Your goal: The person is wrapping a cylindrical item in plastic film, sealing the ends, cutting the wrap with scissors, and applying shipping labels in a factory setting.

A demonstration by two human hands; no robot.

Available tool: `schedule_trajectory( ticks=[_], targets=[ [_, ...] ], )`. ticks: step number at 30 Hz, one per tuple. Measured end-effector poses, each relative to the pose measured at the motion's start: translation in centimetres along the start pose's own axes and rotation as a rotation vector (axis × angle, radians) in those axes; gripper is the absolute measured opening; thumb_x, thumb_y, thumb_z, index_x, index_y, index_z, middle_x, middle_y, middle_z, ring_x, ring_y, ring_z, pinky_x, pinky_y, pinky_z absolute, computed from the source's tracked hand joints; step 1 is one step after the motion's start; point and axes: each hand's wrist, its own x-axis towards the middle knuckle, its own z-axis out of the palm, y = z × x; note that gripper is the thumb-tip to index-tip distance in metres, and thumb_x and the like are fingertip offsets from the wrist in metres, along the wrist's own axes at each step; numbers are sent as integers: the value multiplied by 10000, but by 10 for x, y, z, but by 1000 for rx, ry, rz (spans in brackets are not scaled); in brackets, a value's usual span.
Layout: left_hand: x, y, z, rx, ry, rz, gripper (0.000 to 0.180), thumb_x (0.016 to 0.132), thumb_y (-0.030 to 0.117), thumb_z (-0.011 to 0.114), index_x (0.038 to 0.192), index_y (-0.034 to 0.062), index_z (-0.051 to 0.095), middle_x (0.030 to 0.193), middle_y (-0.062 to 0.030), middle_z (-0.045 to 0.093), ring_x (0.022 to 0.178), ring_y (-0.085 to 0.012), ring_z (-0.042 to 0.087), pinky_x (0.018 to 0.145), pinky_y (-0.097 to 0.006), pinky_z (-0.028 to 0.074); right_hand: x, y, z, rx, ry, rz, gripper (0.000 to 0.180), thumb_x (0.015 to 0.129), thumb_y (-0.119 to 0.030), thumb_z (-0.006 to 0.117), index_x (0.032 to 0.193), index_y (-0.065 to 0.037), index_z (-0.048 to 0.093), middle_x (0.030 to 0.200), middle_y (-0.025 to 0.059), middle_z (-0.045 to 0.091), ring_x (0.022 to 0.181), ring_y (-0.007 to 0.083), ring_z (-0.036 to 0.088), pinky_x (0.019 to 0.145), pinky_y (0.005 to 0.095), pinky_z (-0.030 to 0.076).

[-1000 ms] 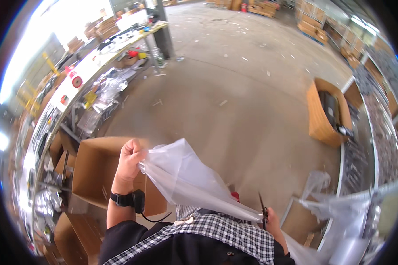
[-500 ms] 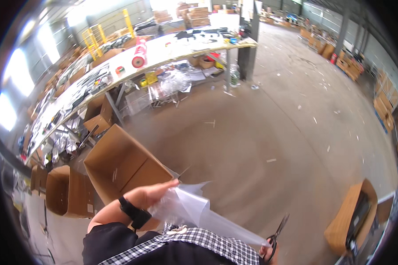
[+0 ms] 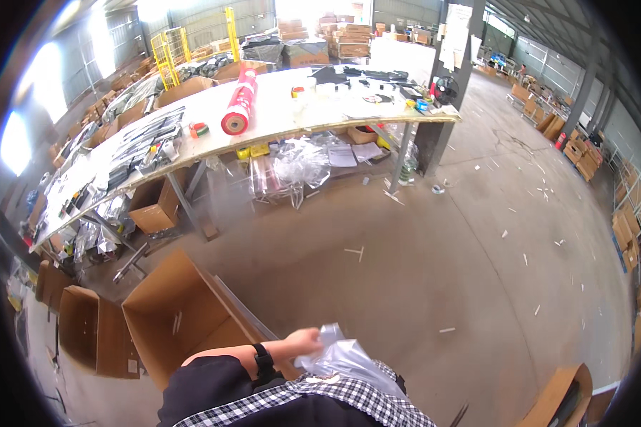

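My left hand point(image 3: 306, 343) is closed round one end of a translucent plastic sheet point(image 3: 349, 361), in front of my checked apron point(image 3: 356, 393). It may be a bag; its far end runs down out of sight beside my body. A black band point(image 3: 264, 361) circles my left wrist. Just left of that forearm stands a large open cardboard box point(image 3: 181, 306). My right hand lies outside the picture. Only the dark blade tips of the scissors point(image 3: 461, 414) show at the lower edge.
Ahead runs a long worktable point(image 3: 278, 132) bearing a red roll point(image 3: 241, 103), dark strips and small tools. Crumpled clear plastic point(image 3: 300, 162) lies beneath it. More boxes stand at left point(image 3: 96, 331) and lower right point(image 3: 559, 398). Scraps litter the concrete floor point(image 3: 441, 270).
My view has tilted up toward the table. The plastic sheet, stretched between both hands before, now hangs bunched from my left hand. My right hand has dropped out of view with the scissors.
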Motion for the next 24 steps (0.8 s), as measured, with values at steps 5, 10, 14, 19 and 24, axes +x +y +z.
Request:
schedule_trajectory(
  ticks=[5, 10, 14, 19, 24],
  targets=[
    [80, 51, -135, -1248, 26, -130, 207, 897, 352, 645, 995, 170, 627, 804, 58, 601, 654, -30, 500, 579, -170, 373, 88, -53, 52, -74, -62, -26, 235, 742, -95, 685, 860, -40, 490, 673, 52, 526, 558, 188, 543, 513, 326, 454],
    [117, 83, -236, -1359, 244, 14, 305, 872, 179, 630, 1172, 208, 583, 1100, 23, 613, 1056, -160, 562, 892, -406, 410, 178, -111, 103, -161, -170, -92, 241, 733, -95, 691, 857, -35, 493, 675, 59, 531, 568, 196, 550, 522, 333, 457],
    [137, 74, -317, -1432, 347, 215, 361, 896, 134, 573, 1252, 151, 513, 1157, -24, 592, 1068, -200, 570, 923, -455, 438, 250, -165, 145, -235, -249, -172, 247, 725, -95, 695, 855, -31, 495, 676, 64, 534, 575, 202, 555, 529, 339, 460],
    [104, 103, -385, -1576, 277, 565, 434, 874, 207, 574, 1258, 31, 474, 1162, -125, 585, 1086, -293, 577, 946, -477, 457, 287, -220, 185, -309, -268, -238, 254, 716, -94, 701, 852, -25, 499, 678, 70, 539, 585, 210, 562, 538, 346, 463],
    [170, 67, -451, -1686, 215, 764, 598, 826, 274, 603, 1310, -27, 421, 1233, -181, 556, 1111, -365, 563, 945, -520, 456, 274, -222, 225, -340, -175, -184, 260, 707, -94, 707, 849, -20, 502, 680, 76, 544, 595, 217, 569, 547, 353, 467]
  ],
)
